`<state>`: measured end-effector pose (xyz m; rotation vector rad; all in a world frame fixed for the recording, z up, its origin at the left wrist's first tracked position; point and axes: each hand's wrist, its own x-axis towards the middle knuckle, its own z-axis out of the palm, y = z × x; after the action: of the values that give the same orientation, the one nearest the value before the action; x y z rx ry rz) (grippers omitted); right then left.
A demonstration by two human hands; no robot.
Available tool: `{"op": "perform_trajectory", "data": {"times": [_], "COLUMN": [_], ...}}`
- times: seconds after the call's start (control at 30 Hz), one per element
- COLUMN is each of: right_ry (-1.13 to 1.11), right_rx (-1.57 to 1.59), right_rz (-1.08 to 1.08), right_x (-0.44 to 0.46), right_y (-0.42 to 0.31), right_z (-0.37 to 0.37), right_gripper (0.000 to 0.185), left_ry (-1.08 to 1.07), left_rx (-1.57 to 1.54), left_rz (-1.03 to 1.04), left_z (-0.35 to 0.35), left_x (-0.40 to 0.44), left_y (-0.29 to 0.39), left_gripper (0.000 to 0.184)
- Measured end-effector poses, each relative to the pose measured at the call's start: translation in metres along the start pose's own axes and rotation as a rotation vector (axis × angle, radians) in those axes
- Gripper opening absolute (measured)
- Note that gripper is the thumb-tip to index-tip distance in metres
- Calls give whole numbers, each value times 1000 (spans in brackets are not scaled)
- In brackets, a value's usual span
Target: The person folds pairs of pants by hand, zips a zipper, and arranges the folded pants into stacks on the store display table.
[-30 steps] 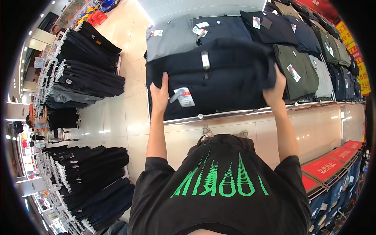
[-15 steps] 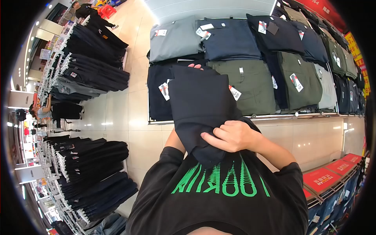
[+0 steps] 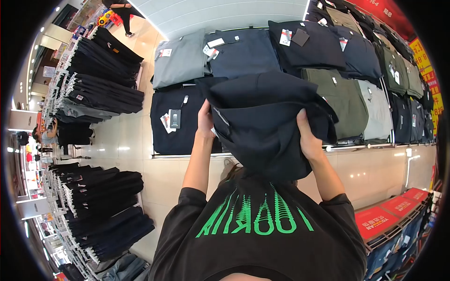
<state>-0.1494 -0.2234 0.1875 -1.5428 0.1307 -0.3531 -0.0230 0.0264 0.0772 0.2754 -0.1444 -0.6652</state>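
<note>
Head view: gripped the dark, loosely folded garment (image 3: 267, 126) at opposite sides with left hand (image 3: 205, 122) and right hand (image 3: 310, 140), before the black shirt (image 3: 260, 253) and across the display rail (image 3: 354, 147). Seemed mid-step in handling the cloth; called next for keeping both grips level to steady slack folds.

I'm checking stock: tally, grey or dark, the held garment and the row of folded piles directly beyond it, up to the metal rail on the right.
Grey pile: 1
Dark piles: 3
Dark garment, in left hand and right hand: 1
Total: 5
</note>
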Motion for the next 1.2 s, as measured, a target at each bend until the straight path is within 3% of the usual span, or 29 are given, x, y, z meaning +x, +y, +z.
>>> {"op": "perform_trajectory", "data": {"times": [0.13,0.17,0.3,0.43,0.67,0.93,1.2], "right_ry": [-6,-37,33,137,195,290,234], "right_rx": [135,120,103,123,-69,-89,197], "right_rz": [39,23,-17,28,84,102,137], "right_x": [18,22,35,53,65,55,49], "right_y": [0,1,3,10,59,49,49], "right_z": [-15,-19,-21,-22,-32,-14,-32], "right_gripper": [30,31,36,35,39,42,38], "left_ry": [413,427,463,452,413,451,428], "left_rx": [227,312,634,624,924,861,864], "left_rz": [39,48,66,134,359,294,247], "left_z": [-60,-62,20,42,62,63,75], "left_x": [4,3,0,6,11,8,8], "left_y": [-33,-36,-30,-9,5,17,8], "left_gripper": [50,49,45,27,29,29,34]}}
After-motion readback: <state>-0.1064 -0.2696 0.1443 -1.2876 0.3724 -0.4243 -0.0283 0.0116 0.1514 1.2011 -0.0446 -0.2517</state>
